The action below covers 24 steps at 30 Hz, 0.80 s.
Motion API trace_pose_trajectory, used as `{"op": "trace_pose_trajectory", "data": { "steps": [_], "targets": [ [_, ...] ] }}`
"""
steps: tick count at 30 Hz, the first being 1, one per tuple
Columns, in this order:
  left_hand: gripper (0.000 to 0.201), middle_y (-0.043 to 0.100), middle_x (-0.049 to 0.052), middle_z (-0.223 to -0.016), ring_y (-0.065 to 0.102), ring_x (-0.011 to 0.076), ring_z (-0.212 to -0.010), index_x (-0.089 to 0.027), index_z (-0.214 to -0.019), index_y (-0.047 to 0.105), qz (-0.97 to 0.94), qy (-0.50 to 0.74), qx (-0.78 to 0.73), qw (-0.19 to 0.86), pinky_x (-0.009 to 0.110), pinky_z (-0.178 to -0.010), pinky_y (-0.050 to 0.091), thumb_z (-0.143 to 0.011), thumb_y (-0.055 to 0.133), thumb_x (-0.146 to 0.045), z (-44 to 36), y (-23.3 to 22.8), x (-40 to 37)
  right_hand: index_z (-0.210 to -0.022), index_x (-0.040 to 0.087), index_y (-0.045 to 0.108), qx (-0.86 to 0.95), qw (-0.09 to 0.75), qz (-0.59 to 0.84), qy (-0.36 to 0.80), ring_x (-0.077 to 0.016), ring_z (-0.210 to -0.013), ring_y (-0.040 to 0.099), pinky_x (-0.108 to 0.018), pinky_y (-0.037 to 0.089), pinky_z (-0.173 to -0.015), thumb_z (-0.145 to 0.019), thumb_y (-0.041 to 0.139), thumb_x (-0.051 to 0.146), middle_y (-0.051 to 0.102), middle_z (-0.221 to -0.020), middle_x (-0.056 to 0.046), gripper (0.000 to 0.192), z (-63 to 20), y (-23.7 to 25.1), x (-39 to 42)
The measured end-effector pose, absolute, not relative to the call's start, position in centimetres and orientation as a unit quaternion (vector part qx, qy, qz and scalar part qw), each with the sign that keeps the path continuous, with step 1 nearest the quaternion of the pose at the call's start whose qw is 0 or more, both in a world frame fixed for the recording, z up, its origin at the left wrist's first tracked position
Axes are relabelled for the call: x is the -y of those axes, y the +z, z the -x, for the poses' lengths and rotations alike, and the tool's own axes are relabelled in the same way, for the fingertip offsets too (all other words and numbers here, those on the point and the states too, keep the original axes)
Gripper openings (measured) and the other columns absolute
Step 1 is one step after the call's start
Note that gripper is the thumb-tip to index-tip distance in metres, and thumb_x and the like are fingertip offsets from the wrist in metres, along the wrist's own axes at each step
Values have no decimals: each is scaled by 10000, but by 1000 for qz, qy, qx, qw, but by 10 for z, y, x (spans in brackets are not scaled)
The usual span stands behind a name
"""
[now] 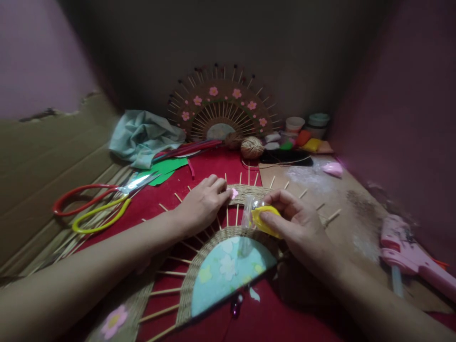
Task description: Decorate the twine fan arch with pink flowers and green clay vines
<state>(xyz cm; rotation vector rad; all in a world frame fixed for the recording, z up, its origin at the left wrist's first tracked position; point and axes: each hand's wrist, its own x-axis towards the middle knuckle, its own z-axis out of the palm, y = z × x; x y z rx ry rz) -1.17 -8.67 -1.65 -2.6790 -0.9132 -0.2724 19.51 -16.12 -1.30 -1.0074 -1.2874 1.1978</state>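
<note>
My left hand [204, 205] lies over the woven band of a half-round fan [247, 194] made of twine and thin sticks. Its fingers are bent and closed on the band, the tips touching a small pink flower [233, 193]. Between the thumb and fingers of my right hand [297, 223] is a packet of yellow clay [265, 219] in clear plastic, held just above the fan. Light blue patterned cloth [231, 266] fills the fan's centre. A larger pink flower [114, 321] with a yellow middle sits on the band at lower left.
Scissors [119, 191] with red and yellow handles lie left, beside green sheets [166, 171]. A finished-looking flowered fan [221, 102] stands at the back, behind a twine ball [251, 147] and coloured clay packets [311, 144]. A pink glue gun [402, 251] rests on cardboard at right.
</note>
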Motion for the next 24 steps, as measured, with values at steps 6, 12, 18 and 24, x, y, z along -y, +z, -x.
{"op": "trace_pose_trajectory", "data": {
  "steps": [6,12,18,24],
  "targets": [
    [311,520,85,-854,424,205,-793,-142,-1071,665,920,-149,343,114,313,-663,399,-954,443,-325,16,-11,85,-763,192,526,536,527,422,507,-82,-567,467,-215,357,-487,-702,627,224,549,-656,39,122,-195,-12,161],
    [317,543,120,-941,420,220,-827,-114,-1151,614,935,-94,319,121,344,-719,420,-956,369,-163,14,-18,89,-765,193,523,533,528,425,507,-80,-561,462,-213,357,-483,-699,630,228,550,-655,41,131,-195,-12,162],
    [318,548,123,-945,421,223,-812,-117,-1134,617,940,-74,302,143,360,-708,415,-962,362,-195,13,-19,87,-761,194,526,538,528,424,501,-86,-571,472,-216,370,-490,-695,631,237,549,-662,35,131,-195,-14,161],
    [251,508,74,-865,421,199,-799,-166,-1059,657,918,-138,357,101,302,-655,391,-950,449,-253,16,-14,86,-765,197,524,546,526,423,497,-102,-579,510,-232,390,-497,-696,624,245,577,-681,19,131,-195,-19,157]
  ]
}}
